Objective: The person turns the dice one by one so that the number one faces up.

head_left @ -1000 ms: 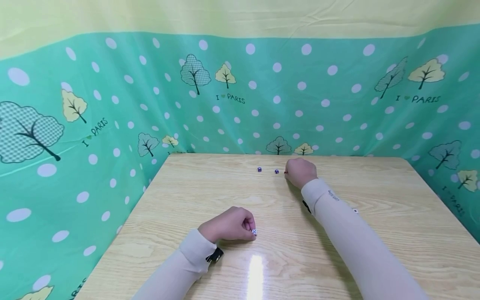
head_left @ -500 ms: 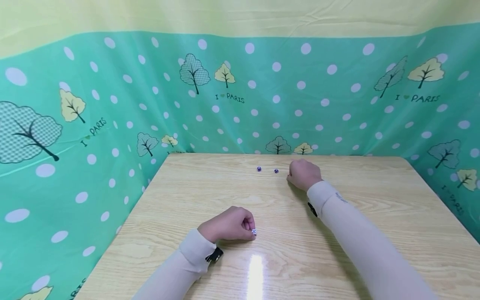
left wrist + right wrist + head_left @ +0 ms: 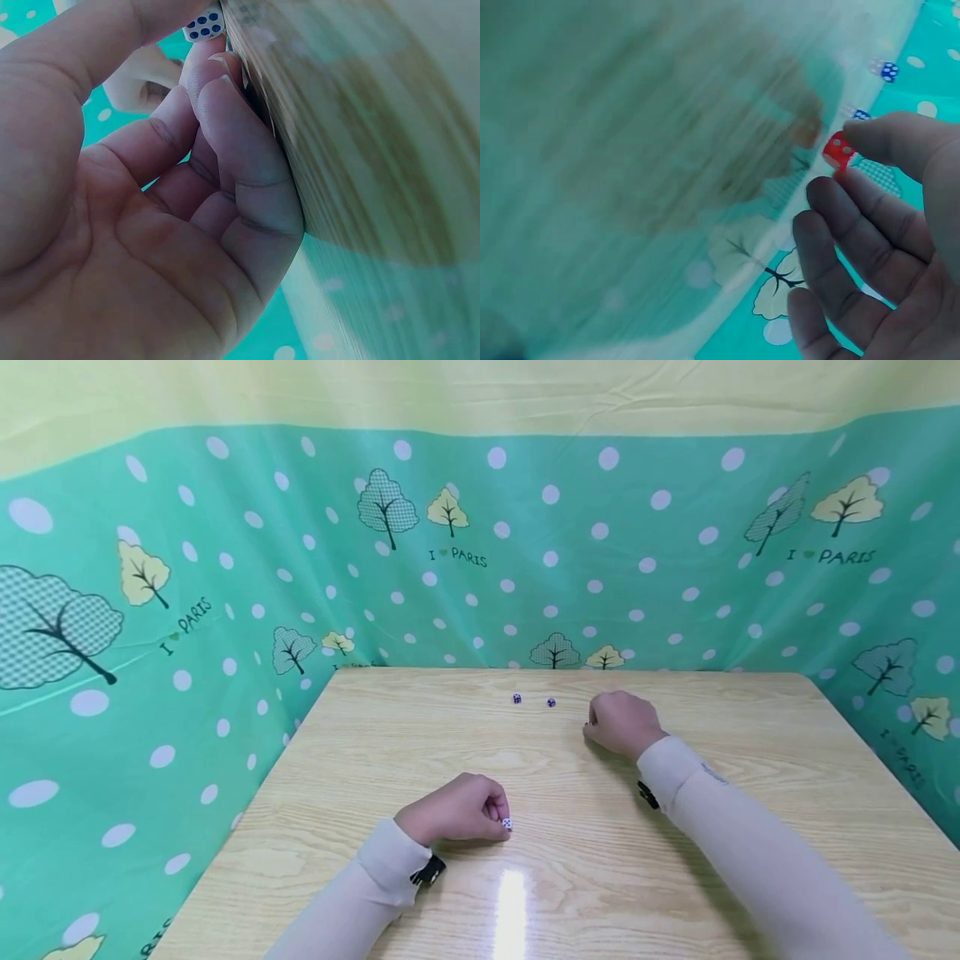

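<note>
Now, over the far part of the table, a red die is pinched by the right hand, near two blue dice; closer in, a white die is pinched by the left hand. Moving the red one seems to be the step; a firm pinch may be needed next. No long axis is had by cubes; the white one's six-dot side is turned toward the left wrist view
</note>
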`<state>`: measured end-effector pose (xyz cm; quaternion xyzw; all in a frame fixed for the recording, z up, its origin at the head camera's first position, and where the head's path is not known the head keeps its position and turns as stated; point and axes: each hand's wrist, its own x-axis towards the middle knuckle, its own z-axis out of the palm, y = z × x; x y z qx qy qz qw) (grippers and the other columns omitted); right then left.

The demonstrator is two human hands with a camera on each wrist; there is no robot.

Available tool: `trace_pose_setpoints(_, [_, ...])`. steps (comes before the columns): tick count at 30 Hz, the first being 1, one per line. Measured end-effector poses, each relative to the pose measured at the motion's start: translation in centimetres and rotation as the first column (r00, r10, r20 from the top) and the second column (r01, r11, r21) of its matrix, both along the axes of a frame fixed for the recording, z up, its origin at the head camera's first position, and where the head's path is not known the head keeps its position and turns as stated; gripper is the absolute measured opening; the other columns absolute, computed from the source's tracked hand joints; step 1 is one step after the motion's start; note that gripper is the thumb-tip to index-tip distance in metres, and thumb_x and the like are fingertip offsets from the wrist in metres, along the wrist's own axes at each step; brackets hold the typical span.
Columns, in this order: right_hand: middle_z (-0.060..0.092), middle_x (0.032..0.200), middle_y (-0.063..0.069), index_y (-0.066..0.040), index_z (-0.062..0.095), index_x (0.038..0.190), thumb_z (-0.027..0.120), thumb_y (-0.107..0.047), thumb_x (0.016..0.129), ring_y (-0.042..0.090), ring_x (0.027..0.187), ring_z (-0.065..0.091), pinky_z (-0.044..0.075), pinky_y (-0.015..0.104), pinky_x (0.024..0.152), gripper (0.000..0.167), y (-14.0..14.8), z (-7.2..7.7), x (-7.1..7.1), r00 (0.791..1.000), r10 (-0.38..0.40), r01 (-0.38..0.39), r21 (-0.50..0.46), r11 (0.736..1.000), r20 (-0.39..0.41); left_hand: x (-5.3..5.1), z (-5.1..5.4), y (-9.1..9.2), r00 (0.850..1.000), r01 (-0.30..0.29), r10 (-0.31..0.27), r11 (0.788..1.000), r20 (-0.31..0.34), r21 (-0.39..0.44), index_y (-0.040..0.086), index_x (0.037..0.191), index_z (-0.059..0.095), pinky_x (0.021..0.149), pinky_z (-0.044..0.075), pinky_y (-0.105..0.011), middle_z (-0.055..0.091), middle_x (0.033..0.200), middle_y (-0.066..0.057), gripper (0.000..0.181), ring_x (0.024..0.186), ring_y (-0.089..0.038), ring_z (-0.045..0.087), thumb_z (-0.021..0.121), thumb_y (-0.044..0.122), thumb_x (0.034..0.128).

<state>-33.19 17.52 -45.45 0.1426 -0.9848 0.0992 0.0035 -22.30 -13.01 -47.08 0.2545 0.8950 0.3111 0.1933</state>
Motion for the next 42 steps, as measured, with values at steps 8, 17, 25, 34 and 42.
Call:
trace_pose_setpoints(8, [0.063, 0.070, -0.004, -0.018, 0.067, 0.075, 0.074, -0.028, 0.088, 0.016, 0.062, 0.055, 0.044, 0.034, 0.052, 0.018, 1.0, 0.3, 2.7, 0.999, 0.021, -0.021, -0.018, 1.000, -0.031, -0.1, 0.0, 0.0, 1.000, 0.001, -0.001, 1.000, -0.001, 0.000, 0.020, 0.082, 0.069, 0.069, 0.052, -0.021, 0.066, 0.077, 0.008, 0.017, 0.071, -0.004, 0.059, 0.086, 0.018, 0.0824])
trace_pose_setpoints(17, [0.057, 0.066, -0.008, -0.022, 0.062, 0.071, 0.076, -0.027, 0.085, 0.012, 0.060, 0.050, 0.040, 0.031, 0.051, 0.021, 1.2, 0.4, 6.8, 0.993, 0.088, -0.088, -0.006, 0.996, -0.073, -0.1, -0.2, 0.0, 1.000, 0.005, -0.005, 1.000, 0.000, 0.000, 0.021, 0.083, 0.069, 0.071, 0.053, -0.021, 0.066, 0.079, 0.009, 0.018, 0.073, -0.004, 0.059, 0.086, 0.019, 0.0821])
trace_pose_setpoints(25, [0.051, 0.061, -0.013, -0.026, 0.058, 0.066, 0.080, -0.030, 0.081, 0.007, 0.055, 0.044, 0.037, 0.028, 0.050, 0.026, 0.8, -0.1, 9.6, 0.980, 0.155, -0.158, -0.017, 0.987, -0.124, 0.0, 0.0, -0.1, 1.000, 0.007, -0.007, 1.000, -0.005, 0.002, 0.020, 0.083, 0.069, 0.069, 0.052, -0.021, 0.066, 0.078, 0.008, 0.018, 0.072, -0.004, 0.059, 0.086, 0.018, 0.0825])
trace_pose_setpoints(34, [0.049, 0.061, -0.018, -0.030, 0.059, 0.067, 0.085, -0.031, 0.080, 0.003, 0.055, 0.042, 0.037, 0.025, 0.051, 0.029, 0.5, 0.1, 11.8, 0.970, 0.182, -0.194, -0.064, 0.979, -0.160, 0.0, 0.1, 0.0, 1.000, 0.006, -0.006, 1.000, 0.000, 0.004, 0.020, 0.083, 0.069, 0.069, 0.052, -0.021, 0.066, 0.078, 0.008, 0.017, 0.072, -0.004, 0.059, 0.086, 0.017, 0.0828])
trace_pose_setpoints(42, [0.048, 0.062, -0.020, -0.030, 0.060, 0.068, 0.087, -0.033, 0.078, 0.001, 0.058, 0.042, 0.037, 0.022, 0.053, 0.029, 0.3, 0.3, 12.7, 0.960, 0.219, -0.230, -0.044, 0.972, -0.173, 0.1, 0.2, 0.0, 1.000, 0.012, -0.012, 1.000, 0.003, 0.009, 0.019, 0.083, 0.069, 0.070, 0.053, -0.021, 0.066, 0.079, 0.008, 0.017, 0.073, -0.005, 0.059, 0.086, 0.016, 0.0830])
